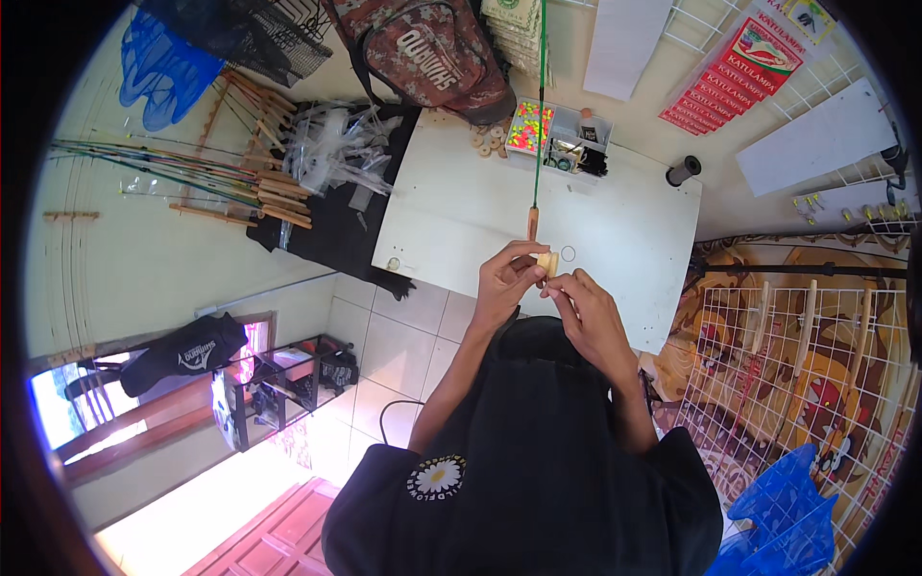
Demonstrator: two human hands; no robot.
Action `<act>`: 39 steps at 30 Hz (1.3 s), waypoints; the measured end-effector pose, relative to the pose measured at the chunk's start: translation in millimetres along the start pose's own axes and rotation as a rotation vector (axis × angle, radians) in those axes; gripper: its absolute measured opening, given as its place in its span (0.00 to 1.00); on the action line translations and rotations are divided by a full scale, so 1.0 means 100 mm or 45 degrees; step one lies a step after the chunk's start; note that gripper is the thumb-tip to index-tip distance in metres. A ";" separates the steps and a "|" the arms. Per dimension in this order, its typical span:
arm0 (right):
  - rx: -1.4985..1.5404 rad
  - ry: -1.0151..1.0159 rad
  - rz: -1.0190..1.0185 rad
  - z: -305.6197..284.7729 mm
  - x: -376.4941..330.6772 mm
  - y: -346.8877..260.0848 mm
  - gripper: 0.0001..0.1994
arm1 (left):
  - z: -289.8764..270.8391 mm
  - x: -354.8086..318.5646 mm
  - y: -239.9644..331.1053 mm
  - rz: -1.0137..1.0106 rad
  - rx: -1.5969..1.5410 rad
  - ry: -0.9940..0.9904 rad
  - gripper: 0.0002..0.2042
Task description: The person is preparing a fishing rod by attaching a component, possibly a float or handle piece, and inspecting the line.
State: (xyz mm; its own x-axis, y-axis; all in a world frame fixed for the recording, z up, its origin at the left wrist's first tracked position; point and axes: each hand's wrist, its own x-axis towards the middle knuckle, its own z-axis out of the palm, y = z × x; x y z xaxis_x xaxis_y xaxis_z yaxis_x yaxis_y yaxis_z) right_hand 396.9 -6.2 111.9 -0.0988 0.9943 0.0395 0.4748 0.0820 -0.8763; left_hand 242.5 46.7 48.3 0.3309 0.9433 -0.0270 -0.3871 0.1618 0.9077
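Over the near edge of the white table point(461, 206), my left hand point(507, 286) grips a small pale wooden spool point(547, 261) between thumb and fingers. My right hand point(588, 309) is closed in a pinch against the spool's lower right side; anything between its fingertips is too small to make out. Just beyond the left fingers is the wooden handle point(533, 223) of a thin green fishing rod point(540, 144), which points away from me across the table. A thin dark ring point(569, 253) lies on the tabletop right of the spool.
At the table's back stands a divided clear box point(573, 158) with bright beads, a bottle and small parts. Several wooden spools point(487, 141) lie left of it. A dark cylinder point(683, 171) is at the far right corner. Bundled rods point(230, 182) and plastic bags point(336, 144) lie left.
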 end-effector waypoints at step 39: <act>0.211 -0.778 0.080 -0.16 0.00 0.61 0.08 | 0.37 -0.53 0.08 0.008 0.039 0.199 0.14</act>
State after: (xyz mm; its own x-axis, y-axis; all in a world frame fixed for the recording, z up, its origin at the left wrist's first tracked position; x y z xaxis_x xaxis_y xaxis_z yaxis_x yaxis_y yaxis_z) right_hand 439.3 -0.4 66.2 -0.5793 0.7749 -0.2529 0.3593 -0.0357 -0.9325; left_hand 254.2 -12.7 72.3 0.1894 0.9783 -0.0840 -0.3614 0.1490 0.9204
